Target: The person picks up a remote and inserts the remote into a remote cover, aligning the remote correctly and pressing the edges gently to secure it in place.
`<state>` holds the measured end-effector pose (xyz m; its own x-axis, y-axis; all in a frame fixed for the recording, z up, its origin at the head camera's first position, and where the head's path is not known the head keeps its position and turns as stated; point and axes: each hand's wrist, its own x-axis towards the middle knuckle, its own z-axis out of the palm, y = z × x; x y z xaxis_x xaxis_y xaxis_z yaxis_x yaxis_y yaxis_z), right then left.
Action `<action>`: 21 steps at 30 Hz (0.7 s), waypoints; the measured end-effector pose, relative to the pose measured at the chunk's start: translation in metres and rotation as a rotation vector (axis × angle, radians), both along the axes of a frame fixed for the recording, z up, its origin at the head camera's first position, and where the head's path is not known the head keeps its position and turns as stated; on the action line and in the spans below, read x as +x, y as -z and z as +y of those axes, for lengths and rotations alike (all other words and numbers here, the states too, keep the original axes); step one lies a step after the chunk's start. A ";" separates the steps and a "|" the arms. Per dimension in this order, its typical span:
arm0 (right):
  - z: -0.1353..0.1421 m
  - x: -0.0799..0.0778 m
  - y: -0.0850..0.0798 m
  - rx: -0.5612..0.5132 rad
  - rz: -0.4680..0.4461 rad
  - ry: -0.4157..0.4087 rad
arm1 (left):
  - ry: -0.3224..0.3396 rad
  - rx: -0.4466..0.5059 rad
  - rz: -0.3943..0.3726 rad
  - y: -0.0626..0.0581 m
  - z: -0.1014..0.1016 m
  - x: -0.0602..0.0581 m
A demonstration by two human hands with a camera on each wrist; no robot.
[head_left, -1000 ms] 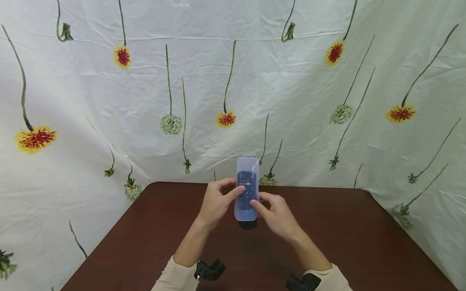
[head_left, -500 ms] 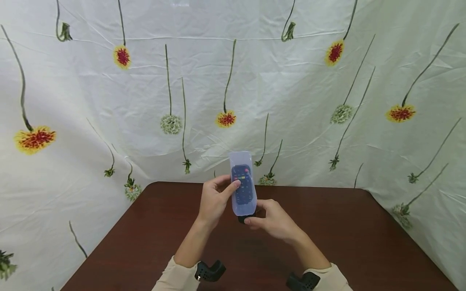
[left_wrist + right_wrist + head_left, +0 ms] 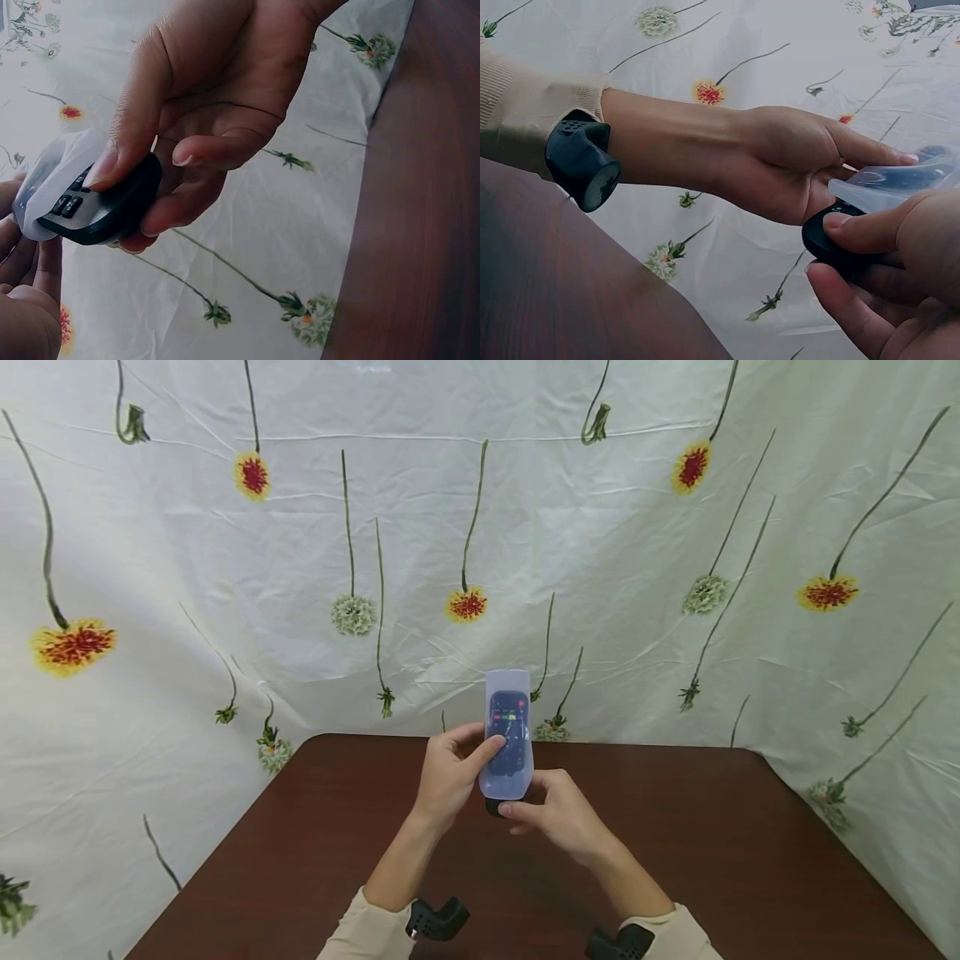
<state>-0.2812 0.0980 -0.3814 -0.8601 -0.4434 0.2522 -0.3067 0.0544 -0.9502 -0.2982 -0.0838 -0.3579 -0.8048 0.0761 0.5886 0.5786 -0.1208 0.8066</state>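
A dark remote control (image 3: 124, 210) with coloured buttons sits mostly inside a translucent plastic sleeve (image 3: 508, 681), held up over the table. Its bare black end pokes out of the sleeve's lower opening. My left hand (image 3: 447, 774) grips the sleeved part from the left, thumb laid across the front and fingers behind. On the other side, my right hand (image 3: 564, 818) pinches the protruding end. In the left wrist view the right thumb presses beside a few black keys on that end. The right wrist view shows the sleeve's loose edge (image 3: 862, 195) just above the right thumb.
Beneath the hands lies a dark reddish-brown table (image 3: 337, 827). A pale cloth (image 3: 600, 552) printed with flowers hangs behind and at both sides. Each wrist wears a black device, such as the left wrist's device (image 3: 437, 918), over a cream sleeve cuff.
My right hand has moved from the sleeve's front down to the remote's bare end. The sleeved remote has risen slightly; it tilted left midway and is now nearly upright again.
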 end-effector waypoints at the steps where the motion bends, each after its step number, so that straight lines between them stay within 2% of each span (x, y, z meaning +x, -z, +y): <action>1: 0.000 0.000 0.000 -0.003 0.000 0.005 | -0.001 -0.004 0.002 0.000 0.000 0.000; 7: 0.002 -0.001 -0.001 0.029 0.027 0.008 | -0.016 -0.016 0.029 0.000 0.000 0.001; 12: 0.011 -0.004 -0.004 0.120 0.109 0.021 | -0.041 -0.019 0.027 -0.001 -0.001 0.003; 15: 0.017 -0.003 -0.008 0.103 0.132 0.036 | -0.051 -0.029 0.031 -0.001 -0.001 0.003; 18: 0.020 -0.002 -0.012 0.031 0.138 0.062 | -0.047 -0.041 0.044 0.000 0.000 0.003; 21: 0.020 -0.001 -0.014 -0.006 0.171 0.125 | -0.033 -0.057 0.047 0.000 0.003 0.004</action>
<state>-0.2818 0.1181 -0.3676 -0.8528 -0.3341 0.4014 -0.4546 0.0967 -0.8854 -0.2943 -0.0807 -0.3583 -0.7788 0.0844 0.6216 0.6191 -0.0558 0.7833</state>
